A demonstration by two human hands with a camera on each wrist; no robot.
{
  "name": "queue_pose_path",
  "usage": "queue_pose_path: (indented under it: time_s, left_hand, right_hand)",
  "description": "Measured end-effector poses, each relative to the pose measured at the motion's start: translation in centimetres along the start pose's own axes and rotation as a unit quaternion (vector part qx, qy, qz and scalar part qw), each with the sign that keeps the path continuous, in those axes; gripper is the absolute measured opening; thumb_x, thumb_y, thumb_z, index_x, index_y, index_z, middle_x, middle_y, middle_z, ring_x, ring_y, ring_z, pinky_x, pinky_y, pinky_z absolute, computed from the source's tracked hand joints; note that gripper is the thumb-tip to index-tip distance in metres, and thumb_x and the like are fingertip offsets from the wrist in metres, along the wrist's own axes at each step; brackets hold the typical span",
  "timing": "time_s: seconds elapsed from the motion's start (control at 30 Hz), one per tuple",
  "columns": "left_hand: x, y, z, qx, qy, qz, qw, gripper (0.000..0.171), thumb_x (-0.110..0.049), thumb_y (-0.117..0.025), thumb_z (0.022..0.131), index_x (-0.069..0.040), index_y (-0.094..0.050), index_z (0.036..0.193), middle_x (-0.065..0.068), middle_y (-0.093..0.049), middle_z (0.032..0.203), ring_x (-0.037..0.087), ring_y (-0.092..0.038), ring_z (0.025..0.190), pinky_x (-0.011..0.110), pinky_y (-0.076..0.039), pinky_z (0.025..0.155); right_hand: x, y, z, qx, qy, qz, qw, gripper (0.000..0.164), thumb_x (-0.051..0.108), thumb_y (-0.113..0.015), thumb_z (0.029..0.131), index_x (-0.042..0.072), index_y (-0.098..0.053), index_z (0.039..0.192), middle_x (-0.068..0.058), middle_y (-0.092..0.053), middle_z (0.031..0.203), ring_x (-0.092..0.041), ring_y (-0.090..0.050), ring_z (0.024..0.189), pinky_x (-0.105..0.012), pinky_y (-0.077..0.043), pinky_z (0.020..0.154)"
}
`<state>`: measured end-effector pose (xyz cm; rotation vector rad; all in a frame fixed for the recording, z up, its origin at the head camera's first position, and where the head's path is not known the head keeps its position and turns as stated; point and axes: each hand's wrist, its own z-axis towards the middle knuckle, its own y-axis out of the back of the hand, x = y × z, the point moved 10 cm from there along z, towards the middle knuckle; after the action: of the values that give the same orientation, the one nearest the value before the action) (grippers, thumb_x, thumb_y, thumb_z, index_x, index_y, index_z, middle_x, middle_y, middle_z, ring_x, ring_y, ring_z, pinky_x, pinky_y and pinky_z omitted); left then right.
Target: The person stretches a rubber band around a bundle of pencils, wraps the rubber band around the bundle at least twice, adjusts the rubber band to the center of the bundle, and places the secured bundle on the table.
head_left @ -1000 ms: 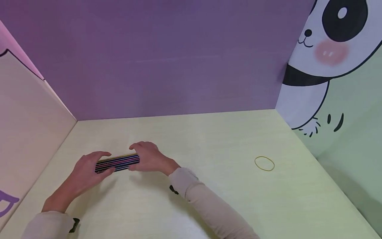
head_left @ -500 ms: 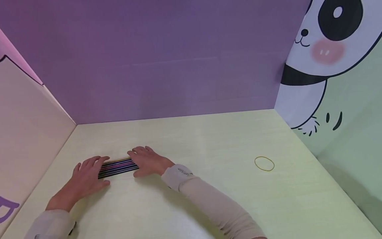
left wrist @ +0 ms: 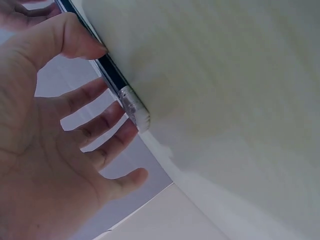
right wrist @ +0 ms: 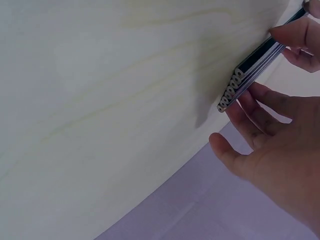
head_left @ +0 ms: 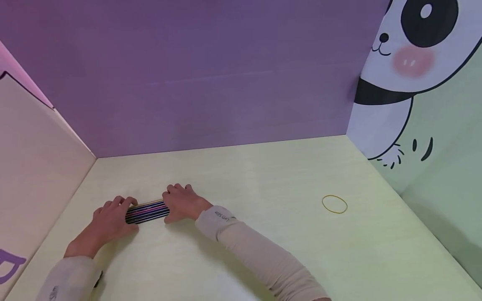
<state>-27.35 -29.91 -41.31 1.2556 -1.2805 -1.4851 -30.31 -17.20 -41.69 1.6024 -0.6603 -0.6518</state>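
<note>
Both hands (head_left: 109,217) (head_left: 182,203) are pinching the pencil row (head_left: 147,210) flat on the desk; next, bunching them, then grabbing the rubber band (head_left: 334,204) right of it.

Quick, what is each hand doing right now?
Left hand: curled fingers grip one end of the pencils.
Right hand: curled fingers grip the other end.
</note>
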Motion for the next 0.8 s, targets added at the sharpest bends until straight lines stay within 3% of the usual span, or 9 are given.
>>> queue_pose_path:
  time_s: [0.27, 0.37, 0.63, 0.8]
  left_hand:
    - [-0.5, 0.0, 0.4, 0.020, -0.002, 0.010, 0.9998, 0.040, -0.019, -0.078, 0.073, -0.009, -0.054, 0.103, 0.014, -0.055, 0.096, 0.040, -0.051, 0.087, 0.069, -0.039, 0.075]
    - [-1.2, 0.0, 0.5, 0.015, -0.012, 0.027, 0.9995, 0.039, -0.018, -0.078, 0.075, -0.005, -0.057, 0.105, 0.012, -0.058, 0.092, 0.038, -0.052, 0.083, 0.068, -0.039, 0.076]
    - [-2.6, -0.3, 0.1, 0.033, -0.014, 0.060, 0.9975, 0.044, -0.014, -0.075, 0.081, 0.001, -0.058, 0.118, 0.018, -0.058, 0.095, 0.039, -0.053, 0.084, 0.063, -0.041, 0.075]
    - [-3.5, -0.1, 0.2, 0.030, -0.025, 0.064, 0.9971, 0.030, -0.008, -0.071, 0.087, 0.001, -0.057, 0.112, 0.016, -0.058, 0.086, 0.037, -0.057, 0.077, 0.057, -0.044, 0.068]
  right_hand:
    - [0.2, 0.6, 0.2, -0.009, 0.003, 0.009, 1.000, 0.021, 0.041, -0.072, 0.088, 0.024, -0.061, 0.093, 0.011, -0.056, 0.095, -0.009, -0.046, 0.090, -0.031, -0.039, 0.086]
    - [0.2, 0.7, 0.2, -0.003, 0.003, 0.014, 1.000, 0.017, 0.034, -0.074, 0.087, 0.023, -0.062, 0.087, 0.011, -0.058, 0.084, -0.009, -0.049, 0.084, -0.031, -0.041, 0.085]
    - [0.7, 0.7, 0.3, 0.017, 0.007, 0.005, 1.000, 0.012, 0.026, -0.074, 0.088, 0.022, -0.063, 0.091, 0.010, -0.056, 0.077, -0.010, -0.049, 0.076, -0.030, -0.042, 0.080]
    - [1.0, 0.8, 0.3, 0.024, 0.007, -0.007, 1.000, 0.005, 0.017, -0.065, 0.093, 0.022, -0.064, 0.094, 0.008, -0.057, 0.079, -0.011, -0.049, 0.074, -0.029, -0.040, 0.077]
